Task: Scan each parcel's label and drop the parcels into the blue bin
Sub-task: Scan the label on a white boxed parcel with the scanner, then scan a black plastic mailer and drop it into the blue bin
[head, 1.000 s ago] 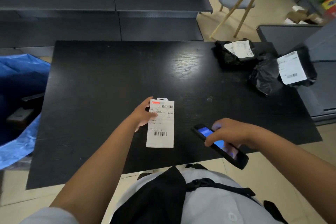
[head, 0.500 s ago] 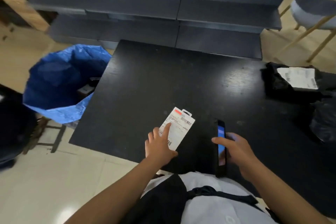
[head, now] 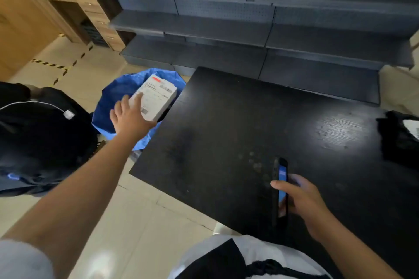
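The white parcel (head: 156,97) is a flat box with a printed label on its upper face, with a red mark near its far end and barcodes on it. It is in the air over the open mouth of the blue bin (head: 118,95), tilted, with its far end higher. The left hand (head: 129,116) holds it at the near end: the fingers lie spread on the label side, and the thumb is hidden, so I cannot tell exactly how the grip closes below. The left arm is stretched out to the left, away from the table.

The blue bin stands on the light floor just beside the left edge of the black table (head: 226,133). The right hand (head: 302,203) is over the near part of the table and grips a dark phone (head: 281,190) on its edge, with the fingers curled round it; the screen glows blue. At the right edge of the table lies a black bag parcel (head: 399,140) with a white label, only partly in view. Behind the table stand grey shelves (head: 226,29). On the left side sits a black backpack (head: 43,140) with a white cable across it.
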The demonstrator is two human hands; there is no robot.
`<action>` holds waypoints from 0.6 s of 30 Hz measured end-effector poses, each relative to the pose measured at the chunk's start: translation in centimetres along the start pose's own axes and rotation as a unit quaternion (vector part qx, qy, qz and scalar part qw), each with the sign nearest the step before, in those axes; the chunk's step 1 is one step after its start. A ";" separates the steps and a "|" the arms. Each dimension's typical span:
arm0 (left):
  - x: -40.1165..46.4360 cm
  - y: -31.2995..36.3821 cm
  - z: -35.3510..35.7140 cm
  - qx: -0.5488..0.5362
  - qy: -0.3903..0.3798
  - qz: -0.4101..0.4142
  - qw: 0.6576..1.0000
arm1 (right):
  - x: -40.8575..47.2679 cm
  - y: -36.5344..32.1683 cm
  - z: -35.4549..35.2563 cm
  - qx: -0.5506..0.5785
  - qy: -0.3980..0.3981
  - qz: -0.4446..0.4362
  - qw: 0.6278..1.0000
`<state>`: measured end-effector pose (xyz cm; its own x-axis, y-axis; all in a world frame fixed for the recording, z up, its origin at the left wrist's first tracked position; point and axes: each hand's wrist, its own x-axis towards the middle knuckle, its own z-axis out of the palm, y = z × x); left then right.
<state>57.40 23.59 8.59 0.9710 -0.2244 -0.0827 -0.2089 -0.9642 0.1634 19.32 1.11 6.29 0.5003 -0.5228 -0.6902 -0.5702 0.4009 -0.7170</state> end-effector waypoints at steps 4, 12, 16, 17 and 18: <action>4.2 0.6 -1.5 -0.065 -0.018 0.016 0.998 | 0.0 0.6 0.9 0.017 0.021 -0.006 1.000; -7.7 9.1 9.4 0.002 -0.502 0.291 0.814 | -1.1 3.8 0.4 0.122 0.118 -0.025 0.985; -13.7 15.3 13.2 -0.077 -0.485 0.367 0.790 | -3.7 5.6 -1.7 0.176 0.180 -0.014 0.968; -14.9 16.7 13.8 -0.089 -0.490 0.377 0.781 | -4.3 6.4 -2.6 0.187 0.198 -0.010 0.962; -15.9 18.1 14.2 -0.095 -0.499 0.388 0.769 | -4.9 7.0 -3.5 0.199 0.222 -0.006 0.955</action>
<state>36.55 7.67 -1.09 -0.0297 -0.8097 -0.5861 -0.5674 -0.4691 0.6768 10.57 3.89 5.01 0.1299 -0.7608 -0.6359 -0.2290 0.6009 -0.7658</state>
